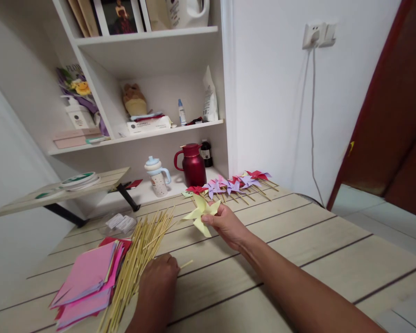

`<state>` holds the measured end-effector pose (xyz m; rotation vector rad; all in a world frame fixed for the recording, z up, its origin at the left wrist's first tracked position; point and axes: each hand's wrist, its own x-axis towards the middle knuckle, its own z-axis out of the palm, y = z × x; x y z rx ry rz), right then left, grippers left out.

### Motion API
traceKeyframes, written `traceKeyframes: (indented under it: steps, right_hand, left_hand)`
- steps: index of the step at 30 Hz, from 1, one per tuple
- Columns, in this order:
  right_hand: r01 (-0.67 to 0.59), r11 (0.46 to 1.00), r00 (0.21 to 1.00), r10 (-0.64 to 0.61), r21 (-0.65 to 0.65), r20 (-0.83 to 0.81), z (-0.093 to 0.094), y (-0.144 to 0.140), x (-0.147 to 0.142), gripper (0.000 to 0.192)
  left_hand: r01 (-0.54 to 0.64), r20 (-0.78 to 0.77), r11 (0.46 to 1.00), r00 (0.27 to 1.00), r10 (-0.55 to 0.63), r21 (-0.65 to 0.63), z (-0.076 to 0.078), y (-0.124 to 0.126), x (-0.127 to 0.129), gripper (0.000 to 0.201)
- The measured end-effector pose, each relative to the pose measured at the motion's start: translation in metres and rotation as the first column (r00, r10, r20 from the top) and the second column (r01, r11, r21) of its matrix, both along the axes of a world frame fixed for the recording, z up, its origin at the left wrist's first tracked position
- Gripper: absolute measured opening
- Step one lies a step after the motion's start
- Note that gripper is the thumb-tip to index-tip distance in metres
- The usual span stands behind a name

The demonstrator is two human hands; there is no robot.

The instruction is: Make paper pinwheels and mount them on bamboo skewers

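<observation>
My right hand (225, 224) pinches a pale yellow paper pinwheel (198, 213) between thumb and fingers, held above the table. Low beside the pile of thin wooden sticks (138, 254), my left hand (161, 270) is closed; one stick (186, 264) pokes out past its fingers on the right. The rest of that stick is hidden by the hand. Left of the pile lies a stack of pink, red and purple paper squares (85, 277). Finished-looking pinwheels (233, 186) in red, purple and pink, on sticks, lie in a row at the table's back edge.
The slatted wooden table (298, 263) meets a white shelf unit (149, 39). A red jug (193, 166) and a spotted cup (157, 178) stand behind it. Left are a small raised stand (107, 177) with rolls of tape (79, 180) and a clear plastic packet (121, 223).
</observation>
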<state>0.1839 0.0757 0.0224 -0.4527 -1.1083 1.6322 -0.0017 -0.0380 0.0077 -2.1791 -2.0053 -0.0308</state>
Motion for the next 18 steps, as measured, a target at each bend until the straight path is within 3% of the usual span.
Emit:
traceKeyframes:
  steps: [5,7,8,11,14,18]
  right_hand:
    - [0.001,1.0,1.0,-0.001,-0.001,-0.006,0.001,0.001,0.001,0.04]
    - [-0.002,1.0,1.0,0.002,0.002,-0.006,0.001,0.001,0.002,0.041]
    - [-0.004,1.0,1.0,0.004,0.003,-0.006,0.001,0.002,0.002,0.041]
    - [-0.016,1.0,1.0,0.016,0.008,-0.01,0.002,0.002,0.003,0.039]
    - [-0.025,1.0,1.0,0.026,0.013,-0.017,0.002,0.001,0.004,0.037]
    - [-0.026,0.999,0.999,0.026,0.019,-0.02,0.002,0.002,0.004,0.037]
  left_hand:
    - [0.268,0.033,0.964,0.963,-0.267,-0.002,-0.012,-0.001,0.006,0.03]
    - [0.433,-0.037,0.898,0.901,-0.431,0.076,-0.018,-0.003,-0.001,0.032]
    - [0.525,-0.106,0.838,0.851,-0.514,0.151,-0.022,-0.005,-0.007,0.03]
    - [0.631,-0.22,0.727,0.776,-0.591,0.271,-0.03,-0.011,-0.026,0.034]
    - [0.566,-0.1,0.771,0.82,-0.564,0.291,-0.035,-0.022,-0.04,0.028]
    - [0.277,0.151,0.916,0.932,-0.329,0.29,-0.037,-0.036,-0.048,0.024]
